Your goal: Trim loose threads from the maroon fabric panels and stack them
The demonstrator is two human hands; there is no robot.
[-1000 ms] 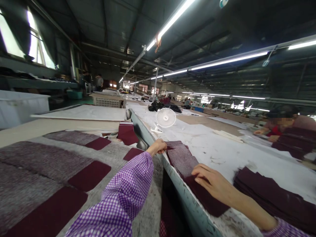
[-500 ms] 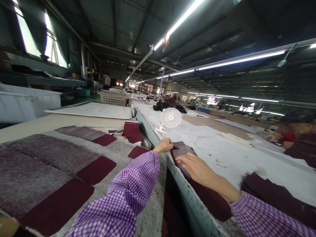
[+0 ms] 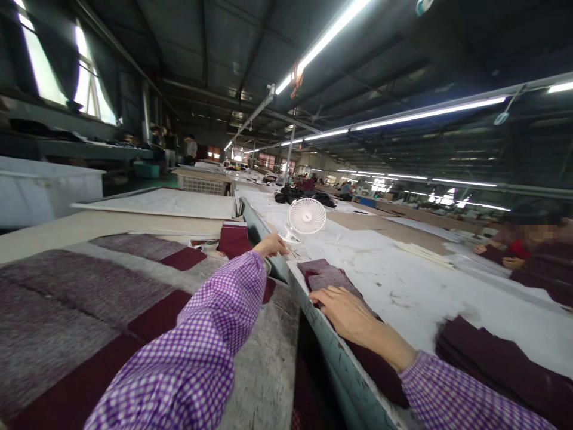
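Landmark: one white fan (image 3: 307, 216), upright on a white-covered tabletop (image 3: 380, 298).

Item: fabric pieces (image 3: 329, 276), grey-flecked and maroon, layered. They lay on the tabletop nearer the wearer than the fan, along its edge, in line with the fan or slightly right of it.

Item: left hand (image 3: 271, 245), just nearer than the fan and to its left, above the tabletop's edge and apart from the fabric pieces. Grip: fingertips drawn together; whether anything was caught between them could not be told.

Item: right hand (image 3: 349, 313), nearer than the fan and to its right, lying over the fabric pieces with fingers bent across them. Grip: thumb hidden; whether it was clamped on the pieces could not be told.

Item: two checked sleeves (image 3: 224, 310), purple and white, one per arm.

Item: dark maroon stack (image 3: 496, 352), layers slightly fanned, well to the right of the fan and nearer.

Item: grey-flecked panels (image 3: 102, 286) with maroon ends, laid flat, well left of the fan and nearer.

Item: maroon bundle (image 3: 235, 239), left of the fan.

Item: black heap (image 3: 289, 194), just behind the fan.

Item: pale strips (image 3: 425, 254), right of the fan.

Item: co-worker (image 3: 514, 261), far right of the fan, hands at dark fabric.
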